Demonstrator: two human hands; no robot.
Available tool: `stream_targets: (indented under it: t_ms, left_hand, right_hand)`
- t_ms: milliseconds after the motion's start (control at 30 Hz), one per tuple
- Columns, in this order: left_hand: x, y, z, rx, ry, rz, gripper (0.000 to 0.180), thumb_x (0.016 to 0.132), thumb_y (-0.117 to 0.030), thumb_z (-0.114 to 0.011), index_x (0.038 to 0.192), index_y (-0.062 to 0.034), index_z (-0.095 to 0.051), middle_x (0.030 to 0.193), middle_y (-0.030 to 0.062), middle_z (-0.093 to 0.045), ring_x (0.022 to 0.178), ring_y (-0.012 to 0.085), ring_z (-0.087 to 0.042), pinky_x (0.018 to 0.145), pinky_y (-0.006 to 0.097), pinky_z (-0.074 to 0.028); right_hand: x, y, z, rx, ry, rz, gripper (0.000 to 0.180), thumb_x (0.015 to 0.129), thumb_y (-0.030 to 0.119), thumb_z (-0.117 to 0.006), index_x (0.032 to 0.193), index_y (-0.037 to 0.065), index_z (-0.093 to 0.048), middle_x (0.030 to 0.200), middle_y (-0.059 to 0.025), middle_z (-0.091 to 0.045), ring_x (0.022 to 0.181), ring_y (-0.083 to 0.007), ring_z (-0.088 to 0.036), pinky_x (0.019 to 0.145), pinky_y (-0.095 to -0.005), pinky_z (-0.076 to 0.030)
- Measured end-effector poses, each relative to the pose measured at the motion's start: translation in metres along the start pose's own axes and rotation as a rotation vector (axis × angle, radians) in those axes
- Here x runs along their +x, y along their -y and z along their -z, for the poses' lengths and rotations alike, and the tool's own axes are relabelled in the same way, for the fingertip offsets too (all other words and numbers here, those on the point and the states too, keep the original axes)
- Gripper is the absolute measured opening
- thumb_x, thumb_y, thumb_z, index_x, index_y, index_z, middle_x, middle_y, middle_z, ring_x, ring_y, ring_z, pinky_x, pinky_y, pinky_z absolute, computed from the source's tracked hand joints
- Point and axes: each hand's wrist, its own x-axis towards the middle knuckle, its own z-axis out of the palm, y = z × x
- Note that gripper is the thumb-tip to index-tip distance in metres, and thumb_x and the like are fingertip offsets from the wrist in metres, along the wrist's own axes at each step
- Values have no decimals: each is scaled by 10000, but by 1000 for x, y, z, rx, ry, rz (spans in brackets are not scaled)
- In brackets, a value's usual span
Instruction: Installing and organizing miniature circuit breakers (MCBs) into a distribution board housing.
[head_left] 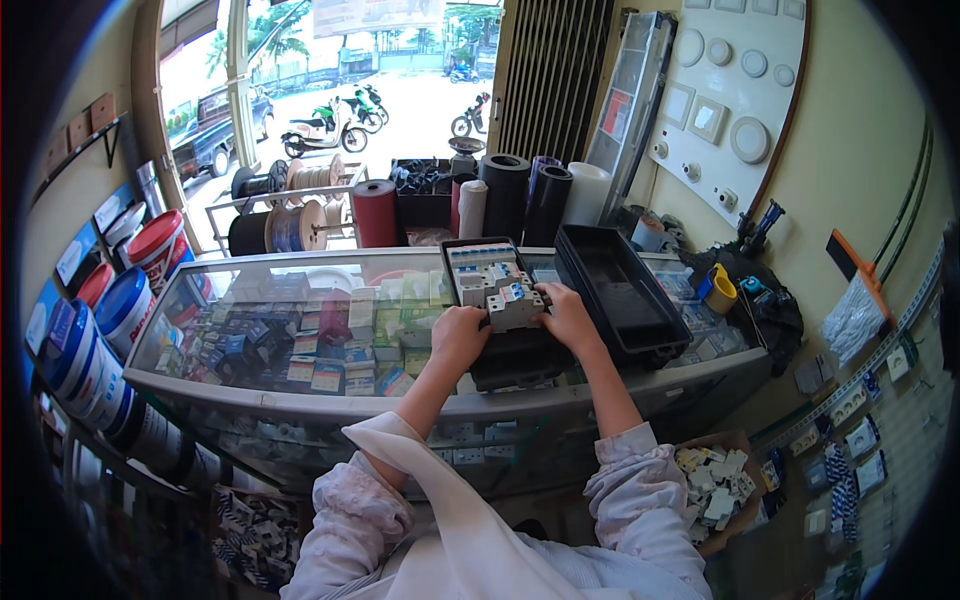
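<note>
Between my hands is a small block of white circuit breakers [514,309] with blue levers. My left hand [461,338] closes on its left side, fingertips partly hidden. At the opposite side my right hand [566,318] grips it with thumb and fingers. Just beneath sits a black plastic tray [512,374] on the glass counter. More white breakers [482,258] stand in rows in the tray's far part. To the right of my right hand lies a deep black tray [625,300] with a bare bottom.
The glass display counter [270,393] holds many small boxes. Rolls of sheet material, including a red one [375,213], stand behind it, beside cable spools [310,224]. Paint buckets [95,370] line the left. A black bag [770,310] and yellow tape [718,288] sit at the right end.
</note>
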Motion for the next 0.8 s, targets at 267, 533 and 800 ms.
stream_targets:
  t_ms: [267,533,800]
  left_hand:
    - [8,-5,-4,109,30,97,198,759,-281,-636,890,-152,-708,861,100,-659,814,286,-629,720,395,-501]
    - [11,-4,-9,2,-73,118,124,733,-209,-645,791,-124,-716,771,133,-656,765,310,-636,682,406,-501]
    - [12,-7,-6,-15,-52,168,135,735,-224,-653,788,-115,-713,768,141,-655,766,317,-639,680,398,-502]
  right_hand:
    - [3,-3,-17,20,-97,-84,433,651,-15,-689,1072,-35,-588,977,-252,-609,938,-384,-582,818,-393,-468]
    - [2,-4,-19,-15,-126,-93,436,674,14,-682,1098,-29,-592,894,-278,-595,873,-395,-590,760,-405,-482]
    - [4,1,-19,-49,-101,-143,454,675,67,-714,1098,-41,-592,913,-273,-600,866,-378,-605,771,-394,-485]
